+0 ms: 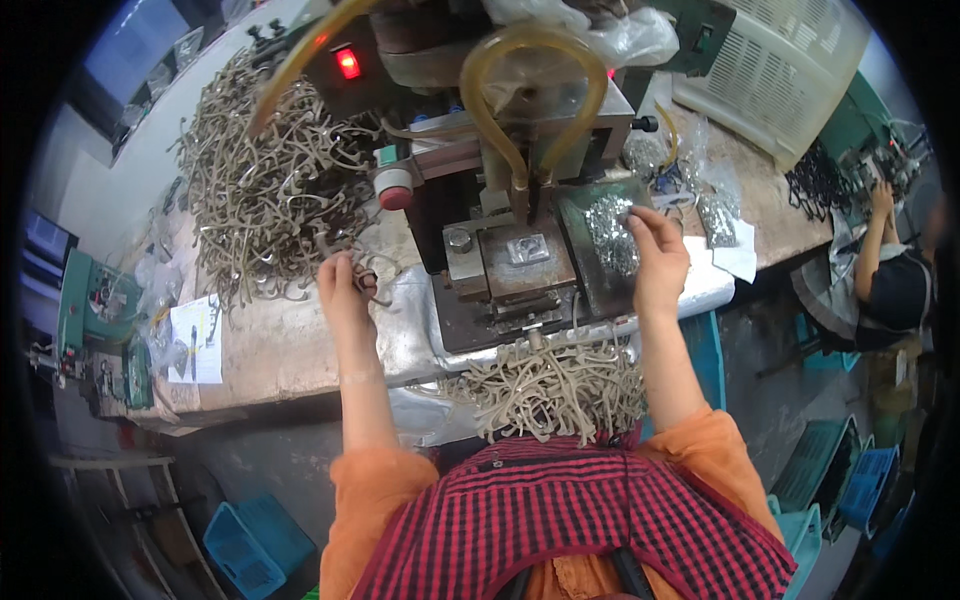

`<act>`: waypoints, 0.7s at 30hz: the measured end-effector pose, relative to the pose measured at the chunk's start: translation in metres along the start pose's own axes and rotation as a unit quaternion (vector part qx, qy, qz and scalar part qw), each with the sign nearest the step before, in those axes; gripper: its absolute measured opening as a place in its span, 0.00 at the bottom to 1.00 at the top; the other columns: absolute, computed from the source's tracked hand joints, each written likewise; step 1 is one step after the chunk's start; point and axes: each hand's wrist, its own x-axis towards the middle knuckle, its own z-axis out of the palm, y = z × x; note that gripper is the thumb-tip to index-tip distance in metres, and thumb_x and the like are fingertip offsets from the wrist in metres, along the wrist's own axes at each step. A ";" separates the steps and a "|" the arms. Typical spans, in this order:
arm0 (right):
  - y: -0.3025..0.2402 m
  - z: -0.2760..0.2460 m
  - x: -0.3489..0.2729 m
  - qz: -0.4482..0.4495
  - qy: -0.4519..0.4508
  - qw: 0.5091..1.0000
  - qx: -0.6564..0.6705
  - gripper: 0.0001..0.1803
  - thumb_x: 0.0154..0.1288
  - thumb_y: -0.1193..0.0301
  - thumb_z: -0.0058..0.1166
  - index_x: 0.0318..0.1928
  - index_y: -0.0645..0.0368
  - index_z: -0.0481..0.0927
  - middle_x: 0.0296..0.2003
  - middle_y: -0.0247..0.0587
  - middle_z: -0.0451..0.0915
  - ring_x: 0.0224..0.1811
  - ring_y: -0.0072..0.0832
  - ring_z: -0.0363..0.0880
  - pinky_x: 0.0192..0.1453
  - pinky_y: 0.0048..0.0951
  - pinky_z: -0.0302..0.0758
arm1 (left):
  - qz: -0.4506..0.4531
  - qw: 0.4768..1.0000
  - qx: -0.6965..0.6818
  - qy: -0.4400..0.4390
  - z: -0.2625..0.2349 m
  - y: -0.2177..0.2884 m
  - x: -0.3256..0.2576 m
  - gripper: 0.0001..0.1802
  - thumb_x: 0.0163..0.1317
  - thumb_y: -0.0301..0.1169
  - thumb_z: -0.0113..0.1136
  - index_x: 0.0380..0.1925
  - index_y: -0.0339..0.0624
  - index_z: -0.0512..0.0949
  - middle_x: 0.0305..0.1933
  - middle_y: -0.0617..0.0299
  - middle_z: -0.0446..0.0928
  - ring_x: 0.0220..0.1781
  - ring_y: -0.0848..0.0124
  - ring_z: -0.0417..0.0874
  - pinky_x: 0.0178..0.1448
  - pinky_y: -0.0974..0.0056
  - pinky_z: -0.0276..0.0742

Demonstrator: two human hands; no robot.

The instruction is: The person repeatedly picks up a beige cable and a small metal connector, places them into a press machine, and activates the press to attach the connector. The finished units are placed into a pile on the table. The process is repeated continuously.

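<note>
At the left of the press (pixel 530 255), my left hand (pixel 345 295) has its fingers closed on a curved grey-beige piece (pixel 372 285), beside the edge of a big heap of similar bent pieces (pixel 275 170). On the other side, the fingertips of my right hand (pixel 660 260) are pinched together at a pile of small shiny metal parts (pixel 612 235) on a dark tray (pixel 585 290). Whatever is between those fingertips is too small to make out. A small silvery piece (pixel 528 250) sits on the press's metal block, between my hands.
More bent pieces (pixel 550 390) lie at the table's front edge, against my checked apron. A red push button (pixel 395 197) juts from the press's left side. Yellowish hoses (pixel 535 40) loop above. A paper sheet (pixel 197 340) lies left; a co-worker (pixel 895 270) sits far right.
</note>
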 end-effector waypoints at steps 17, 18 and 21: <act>-0.003 -0.033 0.021 -0.088 -0.027 0.963 -0.252 0.07 0.67 0.77 0.63 0.44 0.63 0.86 0.41 0.37 0.87 0.43 0.21 0.84 0.50 0.25 0.78 | 0.614 0.648 0.219 -0.395 0.115 0.072 -0.124 0.16 0.49 0.21 0.75 0.40 0.42 0.86 0.44 0.57 0.89 0.26 0.72 0.81 0.26 0.69 0.70; -0.001 -0.031 0.018 -0.096 -0.033 0.955 -0.279 0.07 0.67 0.77 0.63 0.44 0.63 0.86 0.41 0.38 0.87 0.43 0.23 0.85 0.50 0.26 0.79 | 0.617 0.646 0.213 -0.395 0.117 0.072 -0.121 0.16 0.49 0.21 0.75 0.40 0.42 0.86 0.44 0.57 0.89 0.26 0.72 0.81 0.26 0.69 0.70; -0.001 -0.010 0.010 -0.212 -0.121 0.882 -0.402 0.09 0.62 0.75 0.66 0.44 0.58 0.87 0.44 0.44 0.87 0.47 0.42 0.86 0.53 0.37 0.80 | 0.609 0.656 0.207 -0.395 0.116 0.068 -0.122 0.16 0.49 0.21 0.74 0.41 0.42 0.87 0.44 0.57 0.89 0.25 0.72 0.81 0.26 0.70 0.70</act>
